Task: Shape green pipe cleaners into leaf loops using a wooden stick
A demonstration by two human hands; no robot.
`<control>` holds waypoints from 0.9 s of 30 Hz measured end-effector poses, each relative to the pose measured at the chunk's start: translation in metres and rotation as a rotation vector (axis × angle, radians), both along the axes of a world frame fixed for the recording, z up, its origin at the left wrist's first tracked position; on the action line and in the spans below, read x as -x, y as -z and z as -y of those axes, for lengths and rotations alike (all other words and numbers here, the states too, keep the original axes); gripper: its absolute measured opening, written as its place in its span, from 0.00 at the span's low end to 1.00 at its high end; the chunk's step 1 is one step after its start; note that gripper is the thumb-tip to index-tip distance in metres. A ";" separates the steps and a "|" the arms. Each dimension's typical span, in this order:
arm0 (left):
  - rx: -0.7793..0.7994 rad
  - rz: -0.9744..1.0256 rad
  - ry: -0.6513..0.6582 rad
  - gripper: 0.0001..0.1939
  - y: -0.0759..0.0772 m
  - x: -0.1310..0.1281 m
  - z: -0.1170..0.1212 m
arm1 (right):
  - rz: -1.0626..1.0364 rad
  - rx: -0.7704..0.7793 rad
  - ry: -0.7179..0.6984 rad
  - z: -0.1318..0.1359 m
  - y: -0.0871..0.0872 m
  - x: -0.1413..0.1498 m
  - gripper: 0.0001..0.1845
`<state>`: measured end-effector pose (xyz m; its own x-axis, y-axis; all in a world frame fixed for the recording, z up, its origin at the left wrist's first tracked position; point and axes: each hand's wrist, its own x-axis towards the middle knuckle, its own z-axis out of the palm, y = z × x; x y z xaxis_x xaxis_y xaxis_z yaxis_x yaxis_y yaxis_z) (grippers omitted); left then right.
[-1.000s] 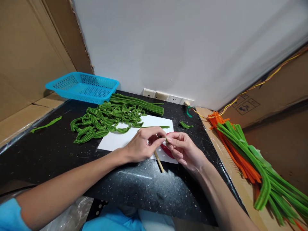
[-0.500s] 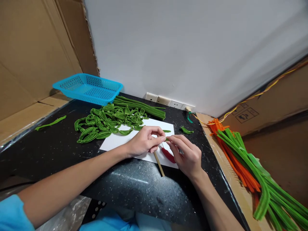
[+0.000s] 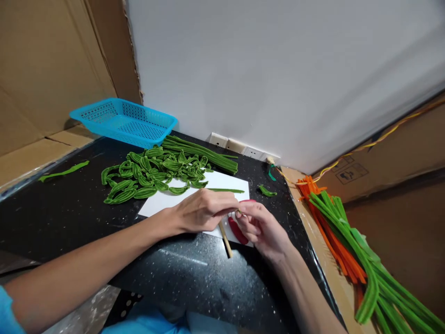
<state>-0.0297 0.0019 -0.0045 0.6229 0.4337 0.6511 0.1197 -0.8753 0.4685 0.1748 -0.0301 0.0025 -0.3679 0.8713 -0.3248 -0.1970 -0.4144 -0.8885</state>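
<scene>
My left hand [image 3: 205, 211] and my right hand [image 3: 261, 227] meet over the white sheet [image 3: 153, 206], both closed in a pinch. Between their fingertips shows the tip of a small green pipe cleaner piece [image 3: 239, 212]; the fingers cover most of it. Red-handled pliers [image 3: 237, 231] lie on the sheet under the hands, partly hidden. A thin wooden stick [image 3: 225, 241] pokes out below my left hand. A straight green pipe cleaner [image 3: 227, 190] rests just beyond the fingers. Left of it spreads a pile of looped green pipe cleaner leaves [image 3: 153, 174].
A blue perforated basket [image 3: 121, 123] stands at the back left, near a bundle of green stems [image 3: 205, 153]. One leaf [image 3: 267, 190] and a green strip [image 3: 64, 171] lie apart. Orange stems [image 3: 337, 236] and green stems [image 3: 368, 273] sit on cardboard at right. Sockets [image 3: 236, 146] line the wall.
My left hand has rolled over so its back faces up, and my right hand has turned, showing more of its curled fingers. Both still pinch at the same spot. The view has shifted slightly.
</scene>
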 end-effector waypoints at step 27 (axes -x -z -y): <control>-0.444 -0.192 -0.048 0.14 0.005 0.001 -0.005 | 0.044 -0.044 0.114 0.004 0.003 0.010 0.21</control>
